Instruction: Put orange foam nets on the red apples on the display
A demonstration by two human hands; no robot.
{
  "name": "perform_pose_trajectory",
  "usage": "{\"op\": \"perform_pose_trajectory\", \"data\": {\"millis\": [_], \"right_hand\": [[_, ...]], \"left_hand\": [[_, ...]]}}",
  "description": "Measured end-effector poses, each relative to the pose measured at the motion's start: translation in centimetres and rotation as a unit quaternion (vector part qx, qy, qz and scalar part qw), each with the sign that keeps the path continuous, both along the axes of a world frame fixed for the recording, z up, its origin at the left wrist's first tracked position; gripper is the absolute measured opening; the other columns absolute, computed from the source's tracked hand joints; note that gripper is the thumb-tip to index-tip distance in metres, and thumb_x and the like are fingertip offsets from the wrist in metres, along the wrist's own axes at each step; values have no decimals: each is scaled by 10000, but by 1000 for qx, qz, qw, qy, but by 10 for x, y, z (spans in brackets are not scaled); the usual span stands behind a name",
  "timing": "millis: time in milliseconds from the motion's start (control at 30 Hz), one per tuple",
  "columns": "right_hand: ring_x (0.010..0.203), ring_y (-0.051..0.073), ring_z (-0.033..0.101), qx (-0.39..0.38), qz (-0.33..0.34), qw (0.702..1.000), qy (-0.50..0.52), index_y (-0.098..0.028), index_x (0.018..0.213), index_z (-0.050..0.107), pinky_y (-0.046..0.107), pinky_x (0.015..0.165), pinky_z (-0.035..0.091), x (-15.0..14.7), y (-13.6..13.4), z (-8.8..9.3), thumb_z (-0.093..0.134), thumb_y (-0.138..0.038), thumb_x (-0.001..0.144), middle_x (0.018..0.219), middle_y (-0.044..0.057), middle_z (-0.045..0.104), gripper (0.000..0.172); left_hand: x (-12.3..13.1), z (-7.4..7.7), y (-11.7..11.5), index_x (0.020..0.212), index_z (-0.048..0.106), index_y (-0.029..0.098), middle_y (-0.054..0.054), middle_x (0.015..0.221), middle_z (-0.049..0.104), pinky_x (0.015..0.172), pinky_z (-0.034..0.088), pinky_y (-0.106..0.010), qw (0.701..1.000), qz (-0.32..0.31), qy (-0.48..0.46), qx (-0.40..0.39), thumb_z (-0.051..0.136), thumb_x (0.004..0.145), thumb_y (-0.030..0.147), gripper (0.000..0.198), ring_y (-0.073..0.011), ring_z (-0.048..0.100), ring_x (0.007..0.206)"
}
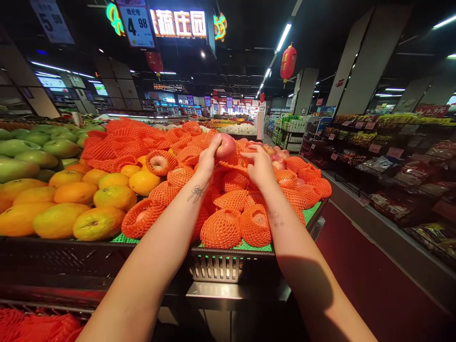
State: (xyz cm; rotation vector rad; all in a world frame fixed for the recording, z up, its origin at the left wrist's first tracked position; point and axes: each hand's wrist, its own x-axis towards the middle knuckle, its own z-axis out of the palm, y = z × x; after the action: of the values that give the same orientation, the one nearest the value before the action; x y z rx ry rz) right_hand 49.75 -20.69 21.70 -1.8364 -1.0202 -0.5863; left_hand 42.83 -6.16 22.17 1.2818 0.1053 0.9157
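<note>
My left hand [208, 160] is closed around a pink-red apple [225, 145], lifted just above a heap of apples wrapped in orange foam nets [228, 199]. My right hand [260, 166] reaches beside it, fingers pinched on an orange foam net [238, 161] that lies right under the apple. Both forearms stretch out over the black display stand [217, 266].
Oranges [74, 194] and green mangoes [32, 147] fill the stand to the left. Bare apples [278, 154] lie behind my right hand. A red-floored aisle [359, 266] runs on the right, past shelves of packaged goods [399, 161]. Price signs [137, 23] and a red lantern [288, 61] hang overhead.
</note>
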Motion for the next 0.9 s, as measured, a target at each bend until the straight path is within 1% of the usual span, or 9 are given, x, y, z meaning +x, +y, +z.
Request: {"op": "perform_pose_trajectory", "data": {"millis": [67,133,267,367,433,600,667,733,900], "right_hand": [[1313,259,587,20,19,999,-29,-231,1340,712,489,1166,487,-5,0,2,430,90,718,1423,66,624,755],[1318,266,583,49,48,996,-56,-284,1482,598,513,1176,476,-11,-1,4,413,68,723,1411,44,641,857],[1303,297,577,92,73,990,-73,-343,1527,537,572,1177,462,-10,-2,4,452,-16,739,1373,22,669,857],[1264,330,589,149,21,989,-13,-267,1471,597,609,1171,437,0,-1,2,479,-87,767,1359,90,669,736],[1209,337,613,190,-17,981,23,-198,1360,667,616,1141,446,5,-1,1,467,-120,802,1308,137,684,599],[1035,282,662,206,-14,978,-31,-214,980,761,499,1007,540,-2,-1,3,544,-136,809,1050,90,726,287],[989,263,666,193,8,979,-58,-226,927,761,469,971,551,-8,1,4,561,-120,800,986,68,716,259],[973,245,666,185,36,979,-77,-232,918,756,443,950,554,-12,2,5,547,-100,811,975,56,711,270],[1004,239,645,141,73,982,-103,-262,912,731,457,988,543,-16,-1,8,578,-165,887,1000,37,701,182]], "left_hand": [[0,-1,1,988,683,177,-103,979,698,881,555,-408,999,22,16,38,844,579,718,697,-266,664,938],[-1,-2,0,981,672,173,-98,998,693,929,540,-417,992,55,38,103,896,521,657,705,-269,660,956],[-2,-3,-4,1071,640,177,-89,1117,684,1036,493,-437,961,110,54,246,934,464,575,783,-299,651,1077],[-4,-4,-4,1174,611,199,-90,1239,666,1096,458,-428,938,113,21,327,933,502,533,817,-301,635,1171],[-4,-5,-4,1205,599,199,-100,1281,658,1116,448,-431,921,105,5,374,938,516,499,824,-309,625,1206],[-7,-4,-7,1197,609,180,-124,1283,674,1112,462,-460,894,112,21,433,933,490,396,807,-354,621,1227],[-7,-5,-6,1180,624,199,-102,1267,685,1122,459,-454,890,127,38,437,910,500,331,750,-351,622,1232],[-5,-7,-3,1179,622,213,-78,1215,704,1103,477,-444,903,141,53,403,878,526,287,706,-327,648,1186],[6,-10,11,1142,566,200,-67,1061,732,956,559,-394,974,127,32,186,849,510,279,697,-265,704,1022]]}}
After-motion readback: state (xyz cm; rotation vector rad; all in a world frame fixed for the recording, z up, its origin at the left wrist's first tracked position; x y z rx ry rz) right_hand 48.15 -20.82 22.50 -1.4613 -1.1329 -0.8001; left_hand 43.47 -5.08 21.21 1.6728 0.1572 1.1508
